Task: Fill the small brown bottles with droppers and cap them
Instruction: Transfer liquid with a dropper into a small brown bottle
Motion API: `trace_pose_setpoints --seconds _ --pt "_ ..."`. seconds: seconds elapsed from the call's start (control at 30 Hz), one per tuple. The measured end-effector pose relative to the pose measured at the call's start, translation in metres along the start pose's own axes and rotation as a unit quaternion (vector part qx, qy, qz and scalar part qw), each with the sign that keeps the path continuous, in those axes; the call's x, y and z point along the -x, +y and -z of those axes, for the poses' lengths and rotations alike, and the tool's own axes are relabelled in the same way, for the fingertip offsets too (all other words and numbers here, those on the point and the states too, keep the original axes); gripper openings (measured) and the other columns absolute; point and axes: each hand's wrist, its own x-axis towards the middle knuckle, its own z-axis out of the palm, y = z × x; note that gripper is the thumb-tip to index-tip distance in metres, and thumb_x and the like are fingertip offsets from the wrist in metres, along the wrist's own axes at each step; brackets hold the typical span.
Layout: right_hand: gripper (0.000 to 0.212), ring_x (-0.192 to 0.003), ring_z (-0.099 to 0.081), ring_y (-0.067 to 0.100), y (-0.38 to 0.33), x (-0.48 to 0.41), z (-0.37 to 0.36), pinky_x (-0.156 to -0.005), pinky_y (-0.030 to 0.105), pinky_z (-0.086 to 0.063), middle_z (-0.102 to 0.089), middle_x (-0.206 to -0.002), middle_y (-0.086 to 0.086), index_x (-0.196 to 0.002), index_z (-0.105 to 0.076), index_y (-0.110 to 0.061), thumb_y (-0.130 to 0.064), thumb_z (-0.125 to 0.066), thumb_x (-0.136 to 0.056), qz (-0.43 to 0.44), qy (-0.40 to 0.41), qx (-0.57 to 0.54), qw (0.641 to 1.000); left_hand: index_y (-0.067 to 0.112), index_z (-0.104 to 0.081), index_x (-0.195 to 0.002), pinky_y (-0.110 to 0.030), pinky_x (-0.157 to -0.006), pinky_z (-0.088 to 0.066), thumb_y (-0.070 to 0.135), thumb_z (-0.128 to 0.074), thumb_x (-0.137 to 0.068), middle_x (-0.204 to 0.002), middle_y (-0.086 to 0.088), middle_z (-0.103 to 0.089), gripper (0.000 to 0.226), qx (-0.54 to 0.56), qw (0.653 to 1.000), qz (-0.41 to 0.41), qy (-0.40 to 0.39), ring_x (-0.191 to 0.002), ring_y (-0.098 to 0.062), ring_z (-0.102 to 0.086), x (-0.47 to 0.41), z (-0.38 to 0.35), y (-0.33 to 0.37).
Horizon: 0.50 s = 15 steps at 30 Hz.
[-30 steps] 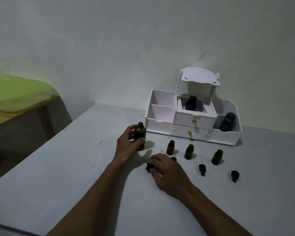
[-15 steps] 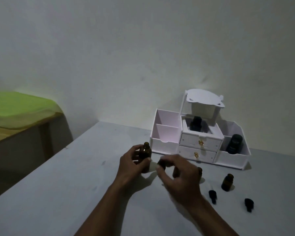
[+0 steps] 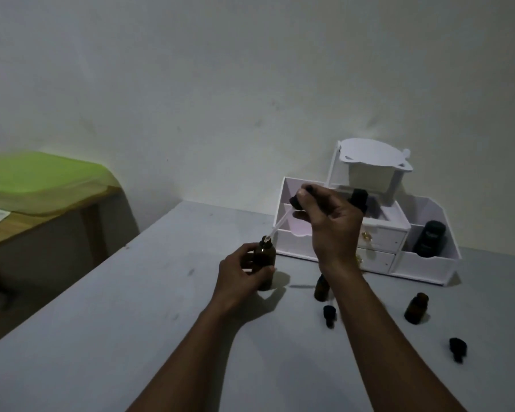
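Note:
My left hand [image 3: 241, 273] grips a taller brown bottle [image 3: 264, 257] standing upright on the grey table [image 3: 125, 322]. My right hand [image 3: 329, 218] is raised above it and pinches the black bulb of a dropper [image 3: 298, 200]. The dropper's clear glass tube slants down to the left, with its tip at the bottle's mouth. A small brown bottle [image 3: 321, 288] stands partly hidden behind my right forearm, and another small brown bottle [image 3: 416, 308] stands further right. Two black dropper caps [image 3: 329, 315] [image 3: 458, 349] lie on the table.
A white desk organiser [image 3: 378, 248] with two small drawers stands at the back against the wall, with a dark bottle [image 3: 429, 238] in its right compartment and another dark bottle [image 3: 359, 199] in the middle. A wooden table with a green plastic lid [image 3: 36, 181] stands to the left.
My right hand picked a dropper up from the table and rose with it, bringing its tube tip to the mouth of the bottle held by my left hand. The view has tilted upwards.

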Motion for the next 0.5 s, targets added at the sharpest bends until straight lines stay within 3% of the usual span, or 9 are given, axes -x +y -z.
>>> trace_pose_setpoints --seconds 0.13,0.27,0.5 --pt "0.013 -0.081 -0.075 0.014 0.001 -0.001 0.000 -0.068 0.031 -0.062 -0.075 -0.085 -0.003 -0.095 -0.073 -0.021 -0.010 -0.071 -0.088 0.003 0.007 -0.001 1.000 0.042 -0.065 -0.110 -0.015 -0.068 -0.056 0.017 -0.085 -0.077 -0.106 0.012 -0.067 0.046 0.011 1.000 0.017 0.001 -0.099 -0.008 -0.064 -0.001 -0.001 -0.002" --pt "0.013 -0.081 -0.075 0.014 0.004 -0.003 -0.001 -0.068 0.031 -0.062 -0.076 -0.085 -0.001 -0.094 -0.073 -0.023 -0.011 -0.071 -0.089 0.008 0.015 0.000 1.000 0.033 -0.066 -0.112 -0.011 -0.058 -0.053 0.009 -0.083 -0.077 -0.103 0.010 -0.067 0.047 0.024 1.000 0.013 -0.006 -0.092 -0.009 -0.064 0.001 -0.001 0.001" --pt "0.016 -0.087 -0.074 0.016 0.022 -0.004 -0.002 -0.074 0.040 -0.063 -0.076 -0.094 0.004 -0.104 -0.074 -0.014 -0.018 -0.072 -0.089 0.010 0.005 0.070 0.998 0.044 -0.062 -0.104 -0.013 -0.066 -0.053 0.017 -0.085 -0.075 -0.104 0.015 -0.064 0.047 0.015 1.000 0.024 -0.001 -0.096 -0.011 -0.063 -0.001 -0.003 -0.002"
